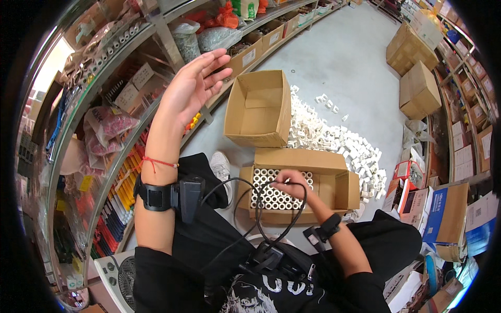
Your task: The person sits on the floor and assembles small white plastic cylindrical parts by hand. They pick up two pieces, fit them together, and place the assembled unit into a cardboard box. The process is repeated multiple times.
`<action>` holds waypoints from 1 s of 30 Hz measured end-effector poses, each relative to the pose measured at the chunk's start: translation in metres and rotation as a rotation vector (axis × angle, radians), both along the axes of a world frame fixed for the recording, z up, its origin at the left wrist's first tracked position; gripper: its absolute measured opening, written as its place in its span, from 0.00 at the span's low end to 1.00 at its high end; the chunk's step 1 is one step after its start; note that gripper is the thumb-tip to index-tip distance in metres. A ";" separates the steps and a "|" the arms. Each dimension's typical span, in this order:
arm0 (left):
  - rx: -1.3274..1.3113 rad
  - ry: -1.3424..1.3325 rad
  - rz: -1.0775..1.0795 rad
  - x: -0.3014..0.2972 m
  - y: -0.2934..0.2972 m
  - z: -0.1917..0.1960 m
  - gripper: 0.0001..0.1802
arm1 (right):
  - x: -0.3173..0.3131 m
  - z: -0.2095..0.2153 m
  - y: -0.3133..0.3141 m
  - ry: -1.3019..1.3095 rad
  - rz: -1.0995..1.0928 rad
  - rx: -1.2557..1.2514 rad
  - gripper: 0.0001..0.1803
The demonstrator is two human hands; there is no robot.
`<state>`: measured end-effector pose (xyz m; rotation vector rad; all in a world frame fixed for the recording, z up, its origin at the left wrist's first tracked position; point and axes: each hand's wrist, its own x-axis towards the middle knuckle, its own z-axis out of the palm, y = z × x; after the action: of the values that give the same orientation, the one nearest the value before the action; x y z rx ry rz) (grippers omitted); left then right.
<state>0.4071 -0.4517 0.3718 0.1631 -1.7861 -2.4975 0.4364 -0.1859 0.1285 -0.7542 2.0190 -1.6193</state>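
Note:
My left hand point(199, 86) is raised at the upper left, beside the shelving. It is empty, with its fingers stretched out and the palm turned to the right. My right hand point(290, 183) is closed around a looped black cable point(254, 196), above an open cardboard box point(334, 187). Rows of white plastic pipe fittings point(271, 201) stand with their round openings up in that box's left part. Bare cardboard shows in its right part. The cable runs from a black device point(190, 198) strapped to my left forearm towards a black pack at my waist.
A second open cardboard box point(259, 101) stands just beyond. White fittings point(342, 141) lie in a loose heap on the floor to its right. Stocked metal shelving point(120, 151) curves along the left. Cartons point(420, 91) and more shelves line the right. A white fan-like appliance point(112, 274) sits low left.

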 end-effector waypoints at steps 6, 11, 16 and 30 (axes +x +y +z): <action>0.058 0.028 -0.055 0.002 -0.003 0.002 0.21 | -0.037 0.123 0.050 0.565 0.005 0.267 0.15; 0.073 0.077 -0.085 0.007 -0.008 0.003 0.20 | -0.025 0.197 0.082 0.775 -0.084 0.391 0.17; 0.186 0.111 -0.110 0.006 -0.009 0.001 0.17 | -0.026 0.244 0.124 1.175 -0.345 0.691 0.15; 0.190 0.019 -0.121 -0.002 0.007 -0.008 0.18 | -0.004 0.165 0.143 -0.107 -0.215 0.858 0.29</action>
<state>0.4055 -0.4447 0.3636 0.0425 -1.5948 -2.7419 0.4329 -0.0431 0.2938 -0.1290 2.4526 -0.7012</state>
